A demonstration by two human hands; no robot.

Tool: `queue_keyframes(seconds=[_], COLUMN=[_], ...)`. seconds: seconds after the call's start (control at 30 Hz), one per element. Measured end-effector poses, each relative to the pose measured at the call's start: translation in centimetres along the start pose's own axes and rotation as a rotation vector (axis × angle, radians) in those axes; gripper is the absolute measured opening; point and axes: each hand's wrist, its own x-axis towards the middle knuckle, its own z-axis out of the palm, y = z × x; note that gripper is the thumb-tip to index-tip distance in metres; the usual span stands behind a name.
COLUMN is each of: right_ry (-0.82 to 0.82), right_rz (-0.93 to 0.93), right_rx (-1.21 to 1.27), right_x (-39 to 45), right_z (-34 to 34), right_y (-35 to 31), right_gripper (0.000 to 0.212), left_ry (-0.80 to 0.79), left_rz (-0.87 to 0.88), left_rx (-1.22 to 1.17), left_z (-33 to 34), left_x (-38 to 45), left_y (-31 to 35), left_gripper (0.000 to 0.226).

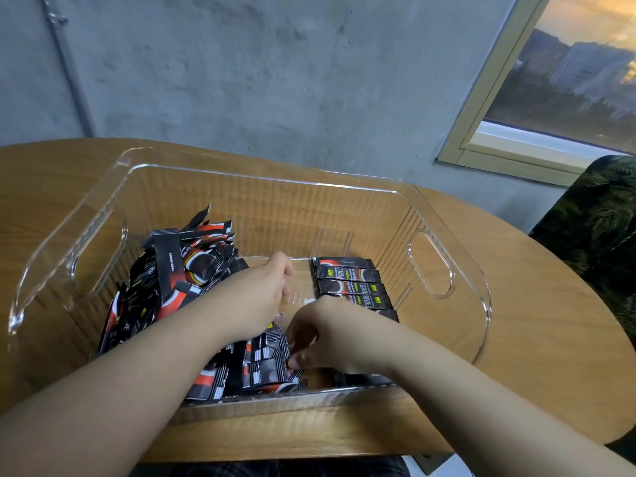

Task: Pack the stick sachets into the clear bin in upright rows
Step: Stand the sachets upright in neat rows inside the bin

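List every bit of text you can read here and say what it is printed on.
None reads.
Neat row of sachets: yellow tags and white print, too blurred.
Loose sachet pile: white lettering and barcode-like stripes, too small.
Clear bin, wooden table: no text.

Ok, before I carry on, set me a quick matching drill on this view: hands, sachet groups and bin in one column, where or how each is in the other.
Column one:
1. left hand
2. right hand
3. loose sachet heap
4. neat sachet row

Column two:
A. lined up by the bin's right wall
B. jumbled in the bin's left part
C. pinching sachets at the near wall
D. curled above the bare middle of the clear bin floor

Pairs: 1-D, 2-C, 3-B, 4-A
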Motion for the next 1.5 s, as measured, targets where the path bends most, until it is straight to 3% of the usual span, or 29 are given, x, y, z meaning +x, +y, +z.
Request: queue_keyframes(seconds=[0.1, 0.33, 0.47, 0.63, 0.73, 0.87, 1.07, 1.17, 1.3, 1.37, 1.5], right_ry=[-0.004, -0.054, -0.094, 0.139, 0.190, 0.186, 0.177, 0.181, 0.152, 0.110, -0.021], right_rz=[0.002, 0.006, 0.108, 0.235, 0.258, 0.214, 0.144, 0.053, 0.026, 0.060, 0.083], right_rx=[-0.054, -0.052, -0.091, -0.140, -0.144, -0.186, -0.299, -0.382, -0.225, -0.180, -0.190], right_x=[0.6, -0.2, -1.6, -2.7, -2.6, -2.5, -2.1, -1.9, -2.2, -2.8, -4.6], right_z=[0.4, -1.0, -3.3, -5.5, -5.7, -5.0, -4.0, -4.0, -4.2, -4.5, -5.4], right_y=[-0.8, 0.2, 1.2, 2.5, 2.8, 2.6, 3.1, 2.9, 2.7, 2.7, 2.5], right_gripper=[0.015, 0.023, 0.016, 0.019, 0.020, 0.013, 0.027, 0.022, 0.011, 0.016, 0.008], left_ry=[0.005, 0.007, -0.003, -0.022, -0.018, -0.022, -0.008, -0.010, 0.010, 0.022, 0.015], left_rz=[0.003, 0.019, 0.062, 0.095, 0.074, 0.060, 0.066, 0.074, 0.053, 0.030, 0.015], left_rx=[0.027, 0.004, 0.075, 0.108, 0.104, 0.087, 0.048, 0.042, -0.022, -0.068, -0.052], left_z=[0.0, 0.2, -0.3, -0.6, -0.4, -0.4, -0.7, -0.6, -0.7, -0.7, -0.6], left_x=[0.1, 0.0, -0.1, -0.4, -0.3, -0.3, -0.5, -0.5, -0.6, -0.7, -0.6], left_y=[-0.1, -0.1, 0.5, 1.0, 0.6, 0.5, 0.8, 0.7, 0.9, 1.0, 0.8], left_gripper=[0.022, 0.010, 0.028, 0.049, 0.040, 0.033, 0.033, 0.034, 0.039, 0.038, 0.043])
